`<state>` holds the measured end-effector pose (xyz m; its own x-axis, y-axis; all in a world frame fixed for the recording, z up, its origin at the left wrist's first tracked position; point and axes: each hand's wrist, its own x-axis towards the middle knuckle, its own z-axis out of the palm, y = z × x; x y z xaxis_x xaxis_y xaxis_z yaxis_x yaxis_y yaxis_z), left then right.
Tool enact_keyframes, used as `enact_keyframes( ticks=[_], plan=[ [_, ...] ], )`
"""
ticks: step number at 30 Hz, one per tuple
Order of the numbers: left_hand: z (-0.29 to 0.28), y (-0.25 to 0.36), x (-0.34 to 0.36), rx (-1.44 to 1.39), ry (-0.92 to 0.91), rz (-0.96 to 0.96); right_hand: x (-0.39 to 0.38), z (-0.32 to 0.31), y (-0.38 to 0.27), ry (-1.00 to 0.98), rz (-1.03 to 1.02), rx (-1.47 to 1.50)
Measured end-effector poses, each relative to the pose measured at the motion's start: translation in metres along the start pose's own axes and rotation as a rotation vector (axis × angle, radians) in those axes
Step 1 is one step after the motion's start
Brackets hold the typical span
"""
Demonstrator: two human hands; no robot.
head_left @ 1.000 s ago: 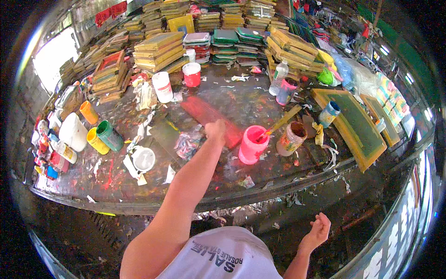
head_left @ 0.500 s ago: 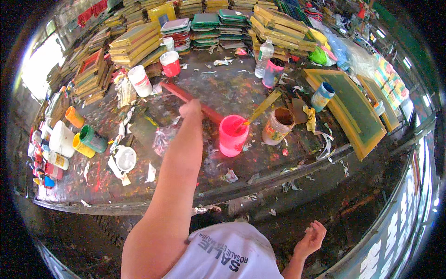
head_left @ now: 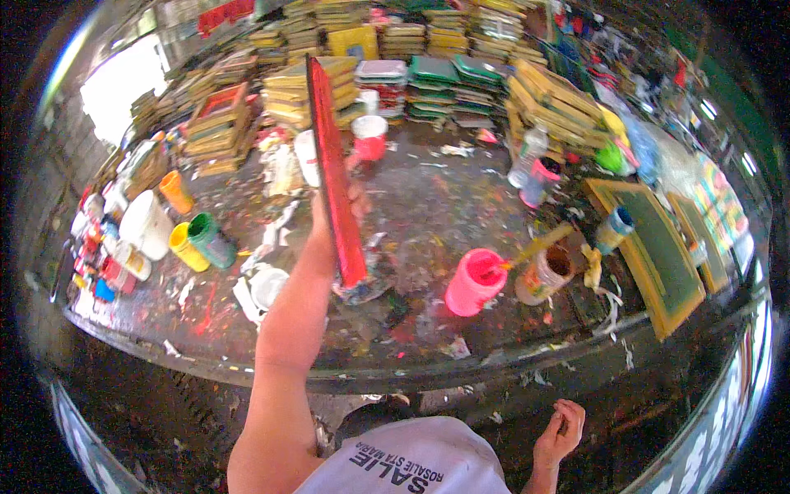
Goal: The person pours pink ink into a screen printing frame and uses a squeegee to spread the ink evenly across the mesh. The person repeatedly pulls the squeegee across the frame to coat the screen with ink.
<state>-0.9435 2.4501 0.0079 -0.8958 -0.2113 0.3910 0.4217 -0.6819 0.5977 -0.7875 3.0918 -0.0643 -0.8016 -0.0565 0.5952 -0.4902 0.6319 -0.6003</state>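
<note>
The left hand [head_left: 329, 210] is clasping a long red squeegee [head_left: 336, 173], holding it raised above the paint-spattered table [head_left: 428, 198], while the right hand [head_left: 559, 428] is hanging low with fingers loosely curled, empty.

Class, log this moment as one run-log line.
left hand: lifts red squeegee above table | right hand: empty, below table edge | pink cup: on table
</note>
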Motion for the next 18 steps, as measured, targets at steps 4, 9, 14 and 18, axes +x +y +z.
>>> enact_keyframes(
  ticks=[4, 9, 14, 18],
  plan=[
    [0.064, 0.005, -0.054, -0.306, -0.357, 0.011, 0.051, 0.051, -0.051, -0.138, -0.246, 0.171],
    [0.133, 0.009, -0.108, -0.455, -0.41, -0.231, 0.103, 0.097, -0.129, -0.251, -0.403, 0.405],
    [0.186, -0.043, -0.103, -0.555, -0.719, -0.548, 0.147, 0.119, -0.194, -0.178, -0.232, 0.832],
    [0.244, -0.073, -0.137, -0.084, -0.519, -0.844, 0.152, 0.106, -0.186, -0.28, 0.2, 1.474]
  ],
)
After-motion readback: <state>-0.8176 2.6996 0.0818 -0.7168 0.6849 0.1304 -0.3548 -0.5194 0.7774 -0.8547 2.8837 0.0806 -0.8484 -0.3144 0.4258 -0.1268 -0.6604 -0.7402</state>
